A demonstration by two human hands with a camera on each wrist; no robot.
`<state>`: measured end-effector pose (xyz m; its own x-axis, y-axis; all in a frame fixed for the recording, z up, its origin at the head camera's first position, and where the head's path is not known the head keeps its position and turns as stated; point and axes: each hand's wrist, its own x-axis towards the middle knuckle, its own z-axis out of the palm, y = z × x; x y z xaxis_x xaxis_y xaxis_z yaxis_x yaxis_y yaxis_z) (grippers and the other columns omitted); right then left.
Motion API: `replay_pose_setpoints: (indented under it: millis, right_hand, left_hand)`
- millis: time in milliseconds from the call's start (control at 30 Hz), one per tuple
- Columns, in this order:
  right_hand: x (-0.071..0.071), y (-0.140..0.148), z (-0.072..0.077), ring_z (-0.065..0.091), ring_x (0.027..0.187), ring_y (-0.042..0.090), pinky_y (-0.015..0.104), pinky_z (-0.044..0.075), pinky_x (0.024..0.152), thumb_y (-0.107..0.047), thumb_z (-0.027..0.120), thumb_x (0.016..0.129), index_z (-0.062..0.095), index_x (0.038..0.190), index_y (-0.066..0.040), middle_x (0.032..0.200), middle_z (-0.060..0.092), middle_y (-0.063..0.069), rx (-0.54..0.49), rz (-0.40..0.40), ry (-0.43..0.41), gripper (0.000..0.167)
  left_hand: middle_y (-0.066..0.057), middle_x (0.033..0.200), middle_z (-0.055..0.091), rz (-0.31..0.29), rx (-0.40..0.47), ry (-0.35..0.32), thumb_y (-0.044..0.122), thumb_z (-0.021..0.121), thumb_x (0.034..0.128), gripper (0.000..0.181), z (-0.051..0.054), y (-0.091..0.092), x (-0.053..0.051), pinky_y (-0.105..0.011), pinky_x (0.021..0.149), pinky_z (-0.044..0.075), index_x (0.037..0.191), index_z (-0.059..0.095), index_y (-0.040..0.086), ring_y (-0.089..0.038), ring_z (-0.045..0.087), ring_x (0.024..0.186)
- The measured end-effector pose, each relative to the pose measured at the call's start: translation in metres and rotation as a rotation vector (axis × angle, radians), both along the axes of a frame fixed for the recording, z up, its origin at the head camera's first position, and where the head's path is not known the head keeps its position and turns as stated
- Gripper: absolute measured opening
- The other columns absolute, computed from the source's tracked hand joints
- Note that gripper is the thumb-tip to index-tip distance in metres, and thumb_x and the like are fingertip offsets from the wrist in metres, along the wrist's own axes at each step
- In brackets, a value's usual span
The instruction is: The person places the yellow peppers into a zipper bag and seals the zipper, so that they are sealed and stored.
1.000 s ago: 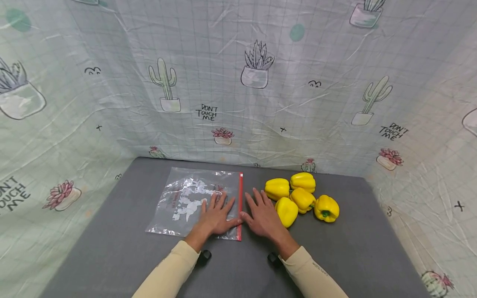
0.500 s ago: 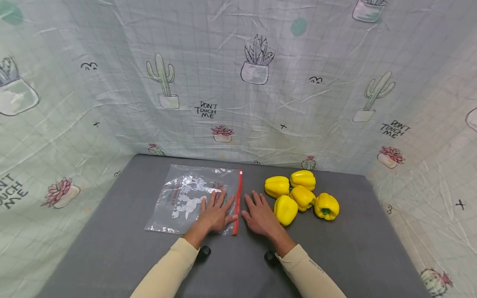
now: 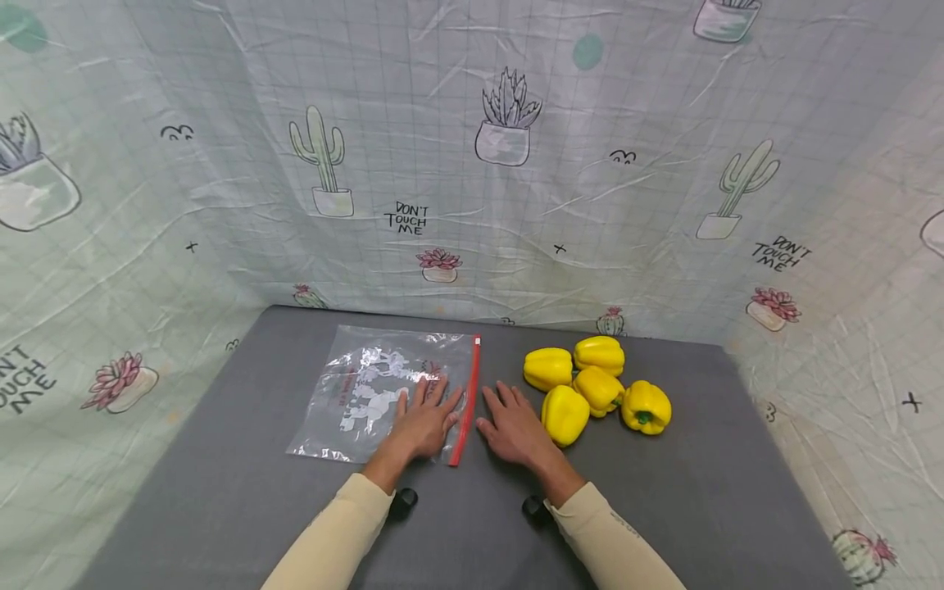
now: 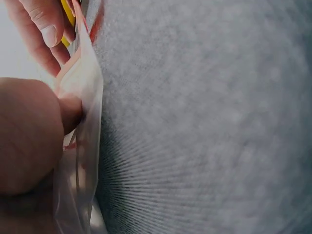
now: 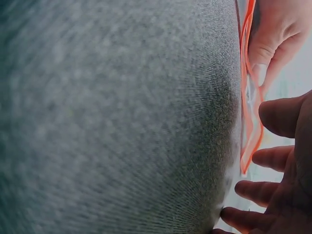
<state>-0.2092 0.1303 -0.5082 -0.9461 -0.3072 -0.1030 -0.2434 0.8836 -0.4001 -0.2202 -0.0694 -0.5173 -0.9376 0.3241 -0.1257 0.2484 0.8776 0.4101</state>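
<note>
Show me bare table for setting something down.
Bare patches: right of the rightmost pepper, left of the plastic bag, and the near table between the sleeves. Crowded: the middle, where the left hand lies on the bag and the right hand sits beside the front pepper.

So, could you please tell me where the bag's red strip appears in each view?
Head: red strip, below centre.
Left wrist: red strip, upper left, near the top edge.
Right wrist: red strip, right of centre, down from the top.
Landmark: the left hand, visible in all three.
</note>
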Motion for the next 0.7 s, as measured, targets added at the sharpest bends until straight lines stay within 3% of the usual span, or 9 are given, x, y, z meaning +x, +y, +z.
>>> replay_pose_setpoints:
  millis: [267, 700]
  right_hand:
    - [-0.005, -0.003, 0.001, 0.031, 0.155, 0.046, 0.062, 0.028, 0.126, -0.035, 0.058, 0.106, 0.041, 0.160, -0.012, 0.168, 0.035, 0.018, -0.063, 0.005, -0.017, 0.061]
    - [-0.014, -0.015, 0.002, 0.031, 0.155, 0.048, 0.068, 0.026, 0.124, -0.039, 0.060, 0.104, 0.043, 0.159, -0.012, 0.168, 0.038, 0.011, -0.110, 0.058, -0.024, 0.064]
  left_hand:
    - [-0.008, 0.170, 0.035, 0.029, 0.072, 0.031, 0.026, 0.047, 0.1099, 0.046, -0.001, -0.002, -0.003, -0.072, 0.125, 0.012, 0.156, 0.050, 0.019, -0.044, 0.019, 0.161]
    - [-0.009, 0.170, 0.035, 0.068, 0.177, -0.006, 0.025, 0.044, 0.1109, 0.045, -0.003, -0.003, -0.006, -0.074, 0.124, 0.006, 0.155, 0.051, 0.018, -0.046, 0.014, 0.161]
